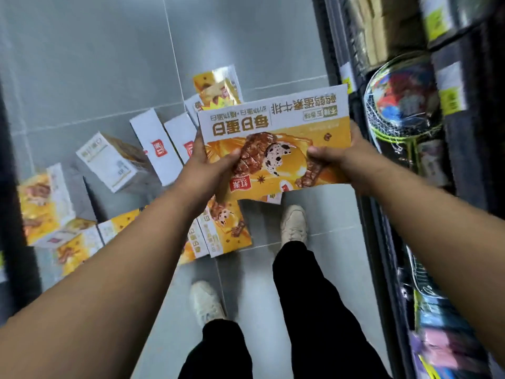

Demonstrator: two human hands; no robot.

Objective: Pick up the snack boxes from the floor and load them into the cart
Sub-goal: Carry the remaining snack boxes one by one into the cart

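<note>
Snack box [276, 143] held off the floor, long axis left-right, printed face up. Left hand [210, 165] and right hand [336, 157] grip its near corners, thumbs on top, fingers curled beneath. More boxes [114, 162] lie left. Cart not visible.

Glossy grey tiled floor [95, 64], yellow-and-white cardboard snack boxes [114, 162] lying scattered across its left side, two cream sneakers [293, 224] standing beside them

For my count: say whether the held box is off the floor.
Off it: left hand and right hand grip the snack box above scattered boxes.
</note>
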